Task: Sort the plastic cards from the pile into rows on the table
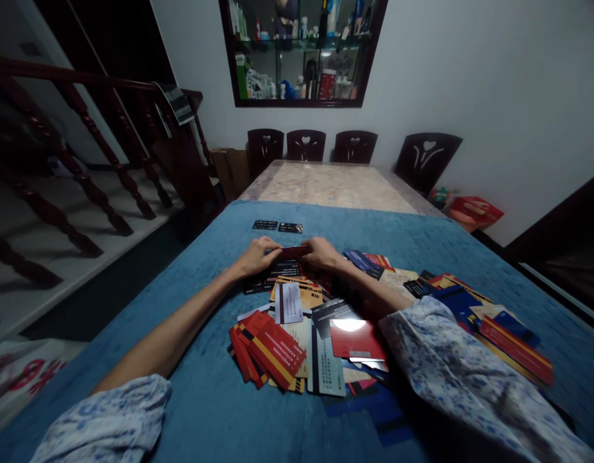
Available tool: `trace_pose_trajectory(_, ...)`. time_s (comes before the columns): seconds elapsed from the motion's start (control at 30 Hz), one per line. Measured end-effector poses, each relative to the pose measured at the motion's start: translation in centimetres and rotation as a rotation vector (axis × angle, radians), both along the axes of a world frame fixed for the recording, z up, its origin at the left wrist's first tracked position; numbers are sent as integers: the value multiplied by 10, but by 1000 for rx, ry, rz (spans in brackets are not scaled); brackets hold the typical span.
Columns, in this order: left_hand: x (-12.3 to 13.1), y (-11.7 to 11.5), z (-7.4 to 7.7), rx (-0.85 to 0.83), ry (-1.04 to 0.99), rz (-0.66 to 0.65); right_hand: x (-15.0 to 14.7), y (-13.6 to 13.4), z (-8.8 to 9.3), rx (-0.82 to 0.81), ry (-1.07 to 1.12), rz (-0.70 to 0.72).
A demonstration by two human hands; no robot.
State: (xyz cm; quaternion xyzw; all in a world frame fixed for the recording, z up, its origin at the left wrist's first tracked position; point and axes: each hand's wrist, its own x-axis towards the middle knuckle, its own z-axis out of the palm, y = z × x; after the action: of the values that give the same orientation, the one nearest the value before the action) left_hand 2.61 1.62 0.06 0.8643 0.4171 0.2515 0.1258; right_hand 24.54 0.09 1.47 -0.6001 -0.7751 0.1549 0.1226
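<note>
Both my hands meet over the far side of a heap of plastic cards. Between them is a dark reddish card [293,251], seen nearly edge-on; whether it is one card or a small stack I cannot tell. My left hand [259,256] grips its left end and my right hand [320,253] its right end, fingers closed. Two black cards, a left one [264,225] and a right one [291,227], lie side by side just beyond. Under and nearer than my hands are black cards [268,281], a yellow card [309,294], a white card [288,302] and fanned red cards [272,347].
More cards, blue [455,305] and red [516,347], spread beside my right arm. A blue cloth [195,386] covers the table's near part; bare marbled tabletop [330,183] shows beyond. Chairs [306,145] stand at the far end, a wooden railing [79,167] at left.
</note>
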Motion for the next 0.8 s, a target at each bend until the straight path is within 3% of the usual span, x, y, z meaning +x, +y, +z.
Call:
trace_pose_trajectory(0.17, 0, 1, -2, -6, -24, 18, 3, 1, -8, -7, 139, -24)
trace_pose_trajectory(0.53, 1, 5, -15, -70, -30, 45, 3, -1, -17, 10, 154, -30)
trace_pose_trajectory(0.8, 1, 10, -24, -89, -174, 96, 1, -4, -18, 156, 150, -38)
